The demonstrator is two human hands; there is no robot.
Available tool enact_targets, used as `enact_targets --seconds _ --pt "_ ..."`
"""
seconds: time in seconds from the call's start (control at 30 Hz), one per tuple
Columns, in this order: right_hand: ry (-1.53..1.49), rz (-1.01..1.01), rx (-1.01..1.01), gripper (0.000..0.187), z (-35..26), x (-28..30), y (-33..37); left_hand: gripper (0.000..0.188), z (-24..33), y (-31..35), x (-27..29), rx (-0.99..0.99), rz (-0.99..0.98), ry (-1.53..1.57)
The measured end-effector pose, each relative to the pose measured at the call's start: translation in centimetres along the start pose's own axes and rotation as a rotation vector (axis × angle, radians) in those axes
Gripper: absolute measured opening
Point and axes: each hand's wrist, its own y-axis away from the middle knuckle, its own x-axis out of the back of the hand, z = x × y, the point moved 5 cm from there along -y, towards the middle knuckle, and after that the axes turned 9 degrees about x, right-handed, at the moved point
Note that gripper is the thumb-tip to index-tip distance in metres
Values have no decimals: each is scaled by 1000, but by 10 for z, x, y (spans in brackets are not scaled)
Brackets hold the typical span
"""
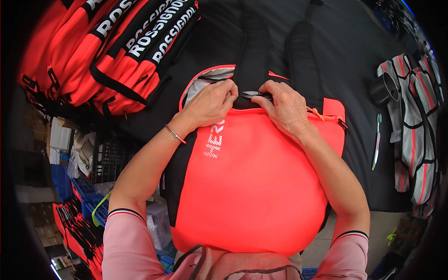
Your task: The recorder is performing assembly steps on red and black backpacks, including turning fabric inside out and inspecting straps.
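Lengthwise, the backpack [252,186] runs forward, straps [255,39] pointing away.

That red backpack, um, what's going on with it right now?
A person is working at the top of the red-and-black backpack. The right hand holds small metal snips, blades pointing toward the left hand, which pinches beside a black shoulder strap; anything between its fingers is too small to tell. A toothbrush lies off to the right.
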Motion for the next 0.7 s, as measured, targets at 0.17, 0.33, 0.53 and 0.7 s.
enact_targets --seconds 0.17,0.33,0.53,0.7 --pt "22 38 97 25 -6 -5 -1 9 -1 -2 -1 -30 9 -34" --pt "73 110 196 25 -6 -8 1 9 -6 -3 -4 -43 41 -16" --pt "161 148 254 26 -9 -10 0 9 -5 -3 -4 -71 81 1" --pt "179 168 275 24 -13 -11 -1 9 -6 -2 -4 -104 111 -33"
